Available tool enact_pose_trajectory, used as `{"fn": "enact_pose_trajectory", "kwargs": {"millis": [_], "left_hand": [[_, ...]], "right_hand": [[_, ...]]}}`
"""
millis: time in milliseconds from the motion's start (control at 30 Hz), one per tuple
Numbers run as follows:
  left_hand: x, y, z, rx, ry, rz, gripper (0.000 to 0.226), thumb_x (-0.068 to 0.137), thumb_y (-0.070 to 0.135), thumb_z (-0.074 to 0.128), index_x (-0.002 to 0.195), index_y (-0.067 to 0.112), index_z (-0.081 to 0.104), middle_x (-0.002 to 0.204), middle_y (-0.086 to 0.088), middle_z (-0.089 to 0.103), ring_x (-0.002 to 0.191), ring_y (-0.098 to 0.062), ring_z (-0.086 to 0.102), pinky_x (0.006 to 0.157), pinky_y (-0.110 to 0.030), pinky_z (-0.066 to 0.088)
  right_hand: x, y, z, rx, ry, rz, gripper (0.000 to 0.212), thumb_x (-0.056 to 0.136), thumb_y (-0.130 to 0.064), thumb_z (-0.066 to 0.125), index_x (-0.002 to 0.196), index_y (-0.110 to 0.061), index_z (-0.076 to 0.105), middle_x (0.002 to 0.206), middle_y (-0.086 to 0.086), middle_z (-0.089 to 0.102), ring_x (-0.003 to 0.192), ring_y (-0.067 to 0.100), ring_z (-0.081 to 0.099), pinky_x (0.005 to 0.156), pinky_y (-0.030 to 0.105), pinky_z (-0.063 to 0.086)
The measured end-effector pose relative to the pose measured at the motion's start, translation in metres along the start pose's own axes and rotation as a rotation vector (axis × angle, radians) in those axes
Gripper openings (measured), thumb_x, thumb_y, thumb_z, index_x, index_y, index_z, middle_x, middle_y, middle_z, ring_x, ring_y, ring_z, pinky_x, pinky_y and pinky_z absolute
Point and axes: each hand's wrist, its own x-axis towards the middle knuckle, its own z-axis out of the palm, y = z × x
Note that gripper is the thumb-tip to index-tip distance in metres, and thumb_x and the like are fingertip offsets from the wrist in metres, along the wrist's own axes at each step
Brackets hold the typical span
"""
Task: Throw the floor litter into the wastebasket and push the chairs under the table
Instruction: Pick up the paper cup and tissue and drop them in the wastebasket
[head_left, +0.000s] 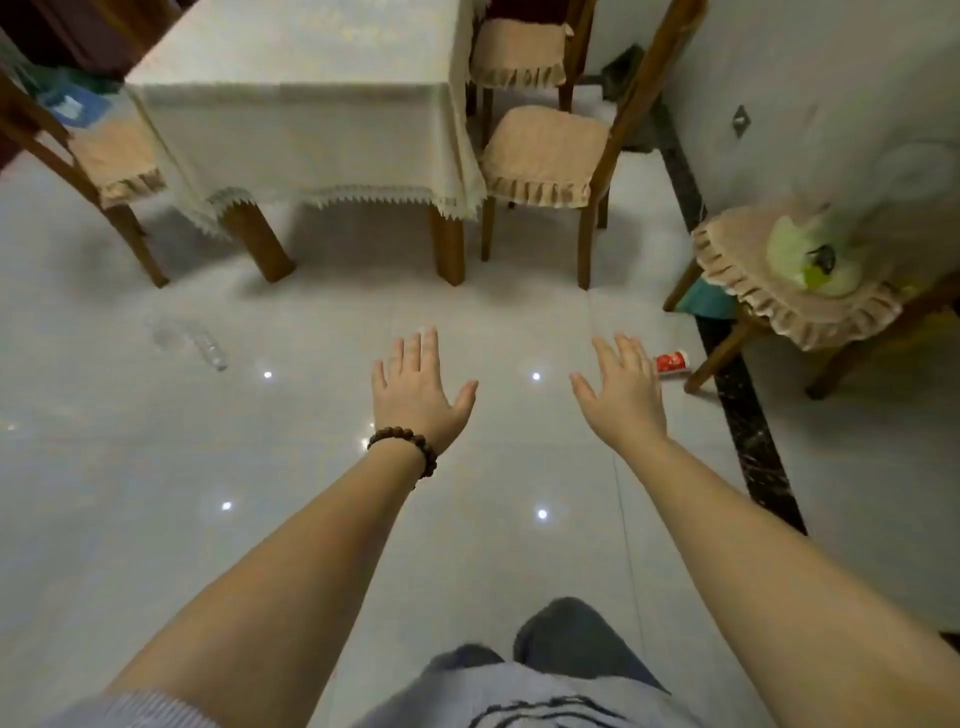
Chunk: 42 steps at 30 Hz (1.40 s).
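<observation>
My left hand (418, 387) and my right hand (626, 392) are both stretched out over the tiled floor, fingers straight, holding nothing. A clear plastic bottle (189, 340) lies on the floor to the left. A red and white paper cup (672, 361) lies on its side just right of my right hand. A table (306, 104) with a cream lace-edged cloth stands ahead. A cushioned wooden chair (545, 156) stands at its right side, another (111, 156) at its left, a third (519, 49) farther back. No wastebasket is visible.
A fourth cushioned chair (789, 291) stands by the right wall with a green and white object (815, 260) on its seat. A dark marble strip (748, 415) runs along the floor on the right. My leg (566, 639) shows at the bottom.
</observation>
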Motion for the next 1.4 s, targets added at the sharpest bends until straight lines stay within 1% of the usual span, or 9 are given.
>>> {"fn": "enact_pose_trajectory", "kwargs": {"millis": [200, 400, 567, 667, 767, 933, 1033, 1233, 1400], "left_hand": [[0.014, -0.006, 0.033, 0.01, -0.097, 0.027, 0.081, 0.091, 0.06, 0.036, 0.152, 0.017, 0.003, 0.161, -0.003, 0.009, 0.148, -0.024, 0.005, 0.119, -0.048, 0.008], [0.076, 0.005, 0.06, 0.02, -0.15, 0.021, 0.081, 0.092, 0.058, 0.037, 0.152, 0.017, 0.003, 0.161, -0.004, 0.01, 0.148, -0.024, 0.005, 0.119, -0.048, 0.008], [0.173, 0.048, 0.087, 0.032, -0.172, 0.054, 0.079, 0.092, 0.056, 0.04, 0.152, 0.017, 0.006, 0.16, -0.004, 0.014, 0.148, -0.024, 0.007, 0.119, -0.048, 0.011], [0.245, 0.084, 0.105, 0.059, -0.213, 0.078, 0.079, 0.092, 0.056, 0.04, 0.152, 0.016, 0.009, 0.159, -0.005, 0.017, 0.147, -0.025, 0.009, 0.119, -0.047, 0.012], [0.314, 0.123, 0.121, 0.068, -0.277, 0.059, 0.079, 0.092, 0.057, 0.04, 0.152, 0.016, 0.009, 0.159, -0.005, 0.017, 0.147, -0.025, 0.01, 0.119, -0.048, 0.013], [0.401, 0.174, 0.143, 0.061, -0.361, 0.051, 0.078, 0.093, 0.056, 0.04, 0.152, 0.017, 0.007, 0.16, -0.006, 0.015, 0.147, -0.026, 0.009, 0.119, -0.05, 0.012], [0.439, 0.191, 0.157, 0.094, -0.406, 0.09, 0.078, 0.093, 0.056, 0.039, 0.152, 0.017, 0.006, 0.16, -0.006, 0.014, 0.147, -0.026, 0.008, 0.119, -0.049, 0.011], [0.518, 0.214, 0.215, 0.127, -0.506, 0.207, 0.078, 0.093, 0.057, 0.038, 0.153, 0.02, 0.004, 0.161, -0.004, 0.009, 0.148, -0.023, 0.004, 0.12, -0.046, 0.007], [0.582, 0.229, 0.307, 0.162, -0.57, 0.342, 0.079, 0.093, 0.059, 0.037, 0.153, 0.022, 0.002, 0.161, -0.004, 0.008, 0.148, -0.023, 0.003, 0.12, -0.045, 0.006]], "right_hand": [[0.006, 0.019, 0.026, -0.023, -0.039, 0.096, 0.059, 0.094, -0.043, 0.045, 0.145, -0.018, 0.03, 0.156, 0.012, 0.02, 0.145, 0.027, 0.01, 0.117, 0.048, 0.012], [0.055, 0.054, 0.043, -0.036, -0.024, 0.169, 0.059, 0.094, -0.045, 0.045, 0.145, -0.019, 0.03, 0.156, 0.012, 0.021, 0.145, 0.026, 0.009, 0.117, 0.047, 0.012], [0.14, 0.1, 0.052, -0.008, -0.036, 0.239, 0.057, 0.094, -0.044, 0.045, 0.144, -0.019, 0.032, 0.156, 0.011, 0.02, 0.145, 0.026, 0.007, 0.117, 0.047, 0.011], [0.206, 0.13, 0.05, 0.007, -0.037, 0.285, 0.056, 0.094, -0.042, 0.047, 0.143, -0.018, 0.034, 0.155, 0.012, 0.022, 0.144, 0.028, 0.01, 0.117, 0.048, 0.015], [0.266, 0.161, 0.042, 0.014, -0.065, 0.353, 0.056, 0.094, -0.042, 0.047, 0.143, -0.018, 0.034, 0.154, 0.013, 0.023, 0.143, 0.03, 0.013, 0.116, 0.049, 0.018], [0.335, 0.211, 0.035, -0.003, -0.105, 0.448, 0.056, 0.094, -0.043, 0.047, 0.142, -0.018, 0.035, 0.153, 0.014, 0.025, 0.143, 0.03, 0.015, 0.115, 0.05, 0.021], [0.366, 0.23, 0.041, 0.011, -0.123, 0.51, 0.055, 0.093, -0.043, 0.048, 0.141, -0.018, 0.037, 0.153, 0.013, 0.026, 0.143, 0.03, 0.017, 0.114, 0.05, 0.024], [0.418, 0.273, 0.09, 0.009, -0.173, 0.643, 0.056, 0.094, -0.043, 0.046, 0.143, -0.018, 0.034, 0.154, 0.012, 0.024, 0.143, 0.028, 0.014, 0.114, 0.047, 0.024], [0.465, 0.332, 0.163, -0.008, -0.145, 0.749, 0.056, 0.094, -0.04, 0.047, 0.143, -0.017, 0.035, 0.153, 0.013, 0.026, 0.143, 0.029, 0.015, 0.115, 0.046, 0.023]]}}
